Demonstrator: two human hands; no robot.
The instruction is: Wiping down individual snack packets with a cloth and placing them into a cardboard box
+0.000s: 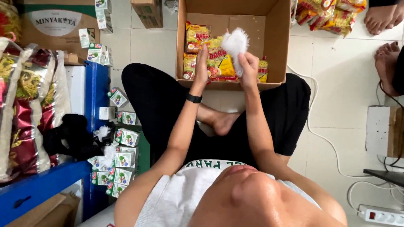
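While the left hand (201, 67) holds a yellow packet (219, 63), right fingers (249, 63) seemingly grip a white duster (234, 44).

A small shop's stockroom or storage corner is suggested. Goods are kept in bulk: an open cardboard box (229, 40) of yellow noodle packets (219, 63), more packets (324, 14) piled on the tiled floor (345, 71), small cartons (122, 155) stacked beside a blue metal shelf (94, 88), big rice sacks (25, 109) on it, other shipping boxes (59, 23) nearby.
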